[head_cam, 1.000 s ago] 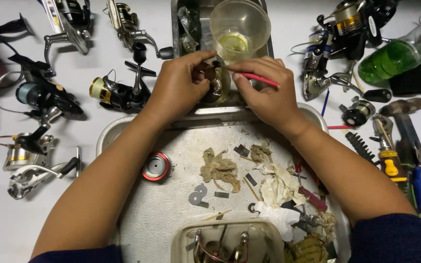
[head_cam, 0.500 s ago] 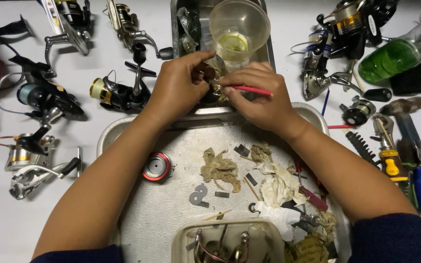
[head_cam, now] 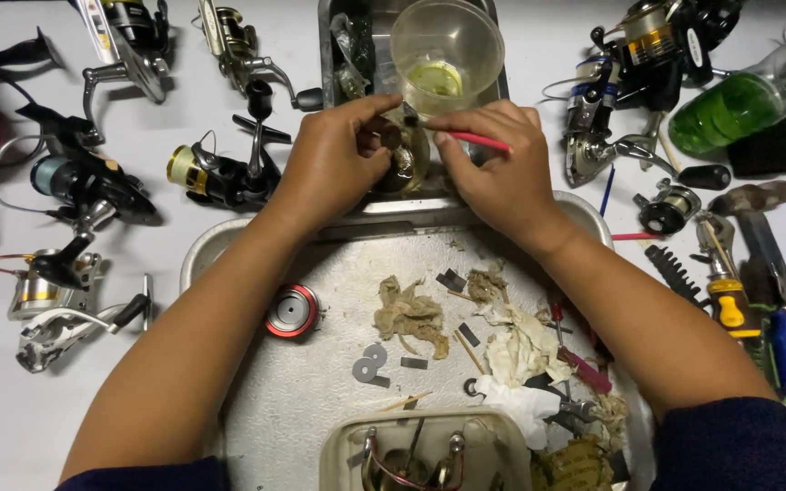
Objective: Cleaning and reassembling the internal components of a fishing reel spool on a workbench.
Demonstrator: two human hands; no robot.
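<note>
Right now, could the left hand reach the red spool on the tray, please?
Probably yes. The red spool lies in the open on the tray, just beside the left forearm, with nothing over it. But the left hand is busy holding a small part.

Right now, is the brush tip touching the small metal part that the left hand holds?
Cannot tell. In the head view the brush tip reaches the metal part in the left hand, but the right hand fingers hide the contact point.

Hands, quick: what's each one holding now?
Left hand: closed on a small dark reel part.
Right hand: closed on a red-handled brush.
</note>
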